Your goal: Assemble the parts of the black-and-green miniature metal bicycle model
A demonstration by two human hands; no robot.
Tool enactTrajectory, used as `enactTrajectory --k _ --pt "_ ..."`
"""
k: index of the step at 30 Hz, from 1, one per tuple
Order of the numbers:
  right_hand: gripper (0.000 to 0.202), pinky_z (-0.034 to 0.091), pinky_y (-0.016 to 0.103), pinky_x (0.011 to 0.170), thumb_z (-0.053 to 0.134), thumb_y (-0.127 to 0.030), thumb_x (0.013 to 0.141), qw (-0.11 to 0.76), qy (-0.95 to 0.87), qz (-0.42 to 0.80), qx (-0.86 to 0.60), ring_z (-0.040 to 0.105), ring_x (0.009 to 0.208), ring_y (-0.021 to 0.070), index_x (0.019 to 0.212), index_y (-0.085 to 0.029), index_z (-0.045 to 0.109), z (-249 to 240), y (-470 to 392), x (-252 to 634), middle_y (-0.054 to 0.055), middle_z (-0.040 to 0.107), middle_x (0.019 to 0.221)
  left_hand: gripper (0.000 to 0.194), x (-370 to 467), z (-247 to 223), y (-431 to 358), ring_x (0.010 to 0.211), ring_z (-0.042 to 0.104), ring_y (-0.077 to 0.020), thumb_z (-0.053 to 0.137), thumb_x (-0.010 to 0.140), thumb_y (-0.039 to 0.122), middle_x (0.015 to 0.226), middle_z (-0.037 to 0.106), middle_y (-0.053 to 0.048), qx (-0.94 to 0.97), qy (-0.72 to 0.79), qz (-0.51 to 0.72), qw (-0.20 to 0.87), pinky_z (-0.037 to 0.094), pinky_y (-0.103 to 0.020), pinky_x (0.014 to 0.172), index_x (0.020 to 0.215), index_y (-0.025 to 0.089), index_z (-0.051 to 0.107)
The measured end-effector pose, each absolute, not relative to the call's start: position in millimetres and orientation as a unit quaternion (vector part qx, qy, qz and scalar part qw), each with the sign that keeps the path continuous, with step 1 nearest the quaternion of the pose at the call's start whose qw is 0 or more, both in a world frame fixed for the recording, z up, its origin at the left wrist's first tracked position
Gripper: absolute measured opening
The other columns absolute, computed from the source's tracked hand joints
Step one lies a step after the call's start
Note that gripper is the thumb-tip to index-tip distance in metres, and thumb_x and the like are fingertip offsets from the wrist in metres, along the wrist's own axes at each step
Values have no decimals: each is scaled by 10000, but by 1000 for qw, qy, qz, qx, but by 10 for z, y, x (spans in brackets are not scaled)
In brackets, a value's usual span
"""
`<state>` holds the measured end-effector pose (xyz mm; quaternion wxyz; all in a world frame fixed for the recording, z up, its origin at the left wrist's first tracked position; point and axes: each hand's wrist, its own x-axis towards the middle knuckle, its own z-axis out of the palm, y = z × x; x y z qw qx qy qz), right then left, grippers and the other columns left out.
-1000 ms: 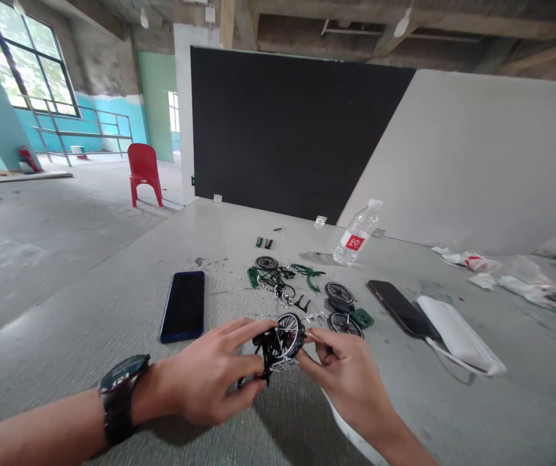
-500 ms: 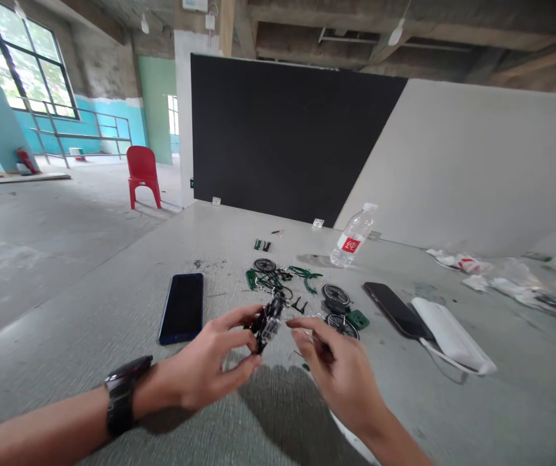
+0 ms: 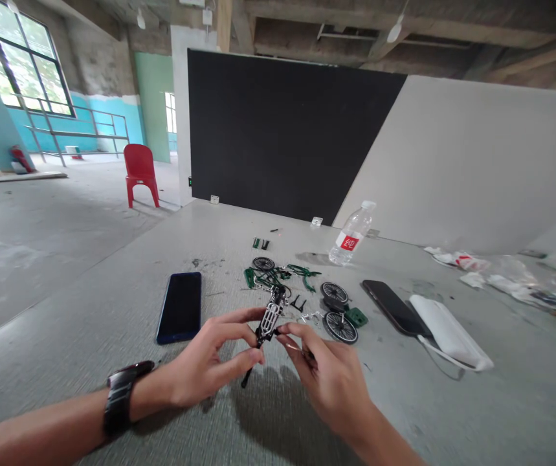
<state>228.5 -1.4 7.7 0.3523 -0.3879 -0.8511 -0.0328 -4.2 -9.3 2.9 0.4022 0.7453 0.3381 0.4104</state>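
A partly built miniature bicycle [image 3: 270, 318], black with a silver rack, is held tilted above the table. My left hand [image 3: 210, 362] grips it from the left between thumb and fingers. From the other side my right hand [image 3: 329, 372] is closed in a pinch, its fingertips at a small black bit on the model's side. A thin item shows between its fingers, too small to name. Just beyond lie green bicycle frame parts [image 3: 301, 270], a spoked wheel [image 3: 263, 263] and a small black fork-like piece [image 3: 298, 303]. Two more wheels [image 3: 340, 327] rest right of my hands.
A dark phone [image 3: 179, 307] lies left. To the right are another phone [image 3: 394, 307] and a white power bank [image 3: 450, 333] with a cable. A water bottle [image 3: 353, 234] stands behind the parts, before a black and white panel [image 3: 287, 136]. Plastic wrappers [image 3: 511, 281] lie far right.
The miniature bicycle has turned so its silver rack faces up more plainly, with a black end poking out below my left thumb. My right fingertips have moved left onto it.
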Motion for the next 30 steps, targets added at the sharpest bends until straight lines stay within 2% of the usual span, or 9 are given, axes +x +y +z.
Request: enactTrajectory --k 4,6,9,11,13,17,20,24,30 --pt "155 398 247 482 482 -264 1007 360 -853 -73 -372 633 477 116 1067 -174 594 76 -14 2282 -21 739 716 188 -35 50 -65 1398 363 -260 605 922 354 1376 560 -95 743 345 397 413 310 -398 1102 859 206 704" --pt "138 392 250 494 480 -247 1008 359 -852 -103 -366 635 486 115 1053 -186 595 108 -12 2291 -34 734 713 201 -11 87 -51 1343 410 -260 615 912 353 1352 543 -104 742 355 408 396 311 -389 1087 828 193 702" --pt "125 363 260 495 483 -224 1004 351 -850 -160 -359 603 458 112 1016 -202 605 173 -11 2300 -55 711 666 243 34 137 -36 1069 554 -213 583 923 354 1094 604 -91 726 362 434 392 393 -344 953 792 171 675" --pt "119 357 263 506 484 -214 1002 341 -852 -189 -350 600 459 113 993 -199 602 204 -12 2299 -57 704 652 266 55 155 -33 846 561 -173 561 931 364 861 607 -43 711 373 424 420 419 -300 800 770 167 639" --pt "118 357 264 519 479 -212 1003 330 -853 -209 -346 612 473 116 973 -195 592 213 -8 2297 -51 709 662 285 63 161 -36 747 533 -154 553 933 377 756 597 -17 693 382 408 456 402 -281 717 752 165 612" --pt "152 316 277 486 443 -254 1006 314 -843 -221 -376 585 419 128 927 -199 560 185 15 2301 -51 671 582 295 49 150 -42 748 550 -151 560 929 389 764 640 -33 666 354 406 516 401 -280 716 770 151 631" --pt "186 289 279 456 389 -277 1006 291 -847 -169 -412 565 380 132 911 -196 527 155 30 2307 -57 623 522 291 34 129 -36 751 561 -151 581 921 396 789 665 -48 653 331 416 539 406 -281 715 802 141 657" --pt "181 302 282 472 363 -275 999 257 -857 -118 -431 616 430 153 918 -194 504 124 18 2296 -38 649 562 302 21 109 -18 736 562 -142 611 905 417 793 665 -47 632 310 433 563 413 -271 707 796 138 649" --pt "239 273 300 485 327 -282 1020 243 -873 -134 -400 594 407 155 932 -186 527 96 -41 2220 -31 641 549 359 29 143 1 677 556 -133 626 883 491 697 648 -25 607 298 459 577 427 -273 703 825 137 633"
